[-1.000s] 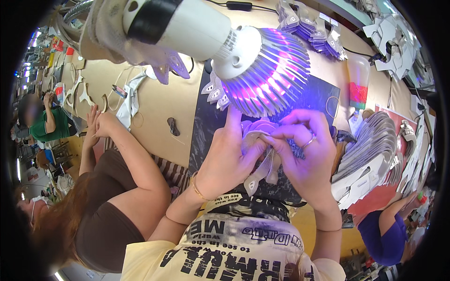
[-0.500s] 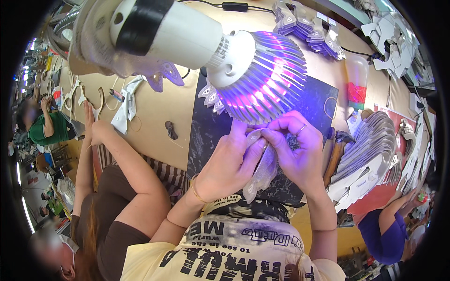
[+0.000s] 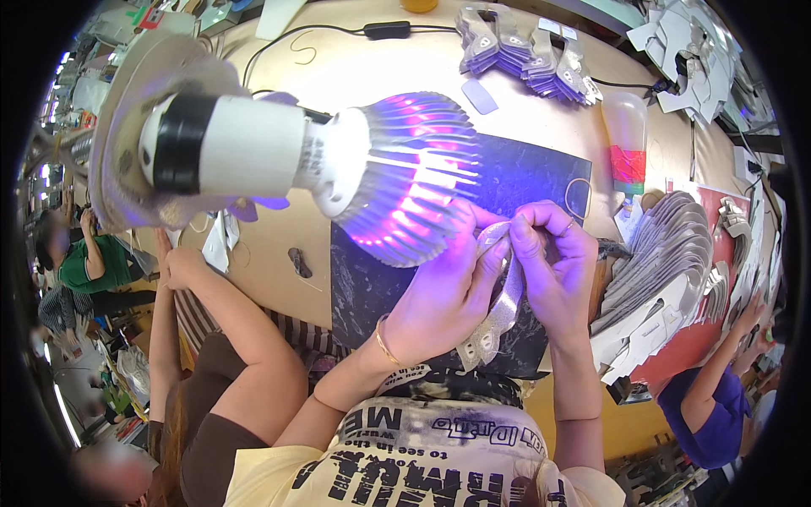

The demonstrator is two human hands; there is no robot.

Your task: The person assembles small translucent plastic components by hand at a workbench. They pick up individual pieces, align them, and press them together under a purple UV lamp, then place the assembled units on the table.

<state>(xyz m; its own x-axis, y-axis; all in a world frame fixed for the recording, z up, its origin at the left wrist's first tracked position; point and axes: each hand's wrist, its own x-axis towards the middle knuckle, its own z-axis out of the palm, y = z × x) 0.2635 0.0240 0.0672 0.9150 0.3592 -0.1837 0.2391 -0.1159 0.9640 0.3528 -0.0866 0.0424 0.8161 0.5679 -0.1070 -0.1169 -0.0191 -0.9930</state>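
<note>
Left hand [image 3: 441,291]: your fingers pinch the glittery strap piece [image 3: 508,307] | right hand [image 3: 557,269]: your fingers grip its upper end | strap piece: held over the black mat [image 3: 536,166], wider end toward you | purple-lit lamp [image 3: 405,177]: near your left hand

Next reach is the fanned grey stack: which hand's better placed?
Likely the right hand: it is nearer the fanned grey stack; the left hand is closer to the lamp. Both hold the grey strap, so one should keep hold.
</note>
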